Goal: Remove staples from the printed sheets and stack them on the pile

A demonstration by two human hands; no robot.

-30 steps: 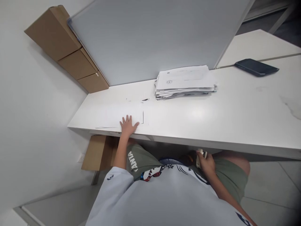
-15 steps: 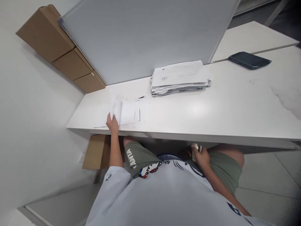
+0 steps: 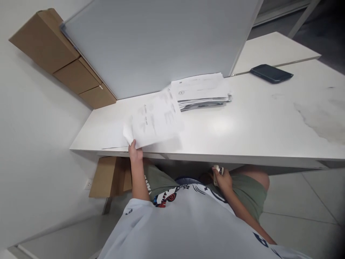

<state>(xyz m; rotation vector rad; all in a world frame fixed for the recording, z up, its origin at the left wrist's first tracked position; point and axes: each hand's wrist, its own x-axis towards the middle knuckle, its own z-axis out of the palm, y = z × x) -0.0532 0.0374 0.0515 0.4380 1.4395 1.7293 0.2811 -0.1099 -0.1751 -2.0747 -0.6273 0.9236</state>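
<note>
My left hand (image 3: 135,151) grips the near corner of a printed sheet of paper (image 3: 155,122) and holds it lifted above the white desk (image 3: 242,126), blurred by motion. Another flat sheet (image 3: 113,135) lies on the desk under it. A stack of papers (image 3: 201,91) sits farther back on the desk, against the grey partition (image 3: 151,43). My right hand (image 3: 222,178) rests on my lap below the desk edge, closed around a small white object (image 3: 217,169) that is partly hidden.
A dark phone (image 3: 271,73) lies at the desk's far right. Brown cardboard boxes (image 3: 61,57) are stacked by the wall at the left, and another box (image 3: 109,176) stands under the desk. A second white desk (image 3: 272,48) adjoins behind.
My left hand went from lying flat on the sheet to gripping its corner and lifting it up and to the right. The right hand stayed on the lap.
</note>
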